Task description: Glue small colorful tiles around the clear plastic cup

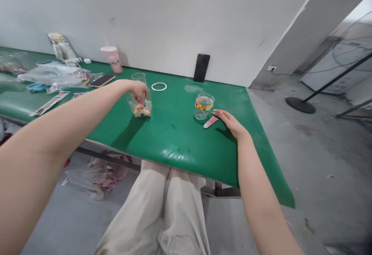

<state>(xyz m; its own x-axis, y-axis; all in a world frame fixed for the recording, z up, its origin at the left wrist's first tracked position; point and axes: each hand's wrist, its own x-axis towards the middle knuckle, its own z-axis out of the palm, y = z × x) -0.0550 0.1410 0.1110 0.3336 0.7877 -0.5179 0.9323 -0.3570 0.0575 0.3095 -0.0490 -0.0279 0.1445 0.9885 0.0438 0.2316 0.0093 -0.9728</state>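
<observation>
The left hand [138, 92] reaches down into a clear open-topped bag [149, 105], its grip drawn together over the small coloured pieces [142, 112] at the bottom; whether it pinches one, I cannot tell. The right hand [229, 122] is loosely spread with nothing clasped in its grip, its fingertips just beside a clear cup [200, 114]; contact with the cup's side is too close to call. Below those fingers a pink-and-white tube [210, 122] lies on the green counter [180, 135]. The cup stands upright near the counter's right end. As far as can be judged, the work is partway along: a band [204, 106] of red, yellow, orange and other pieces already sits around its upper part, the wall beneath is bare, and plenty of pieces remain in the bag. Between bag and cup, farther back, lies a white ring [159, 87], apart from both. Beyond, a dark phone [201, 68] leans against the white partition [162, 26], and a pink drink cup [112, 59] stands to the left.
</observation>
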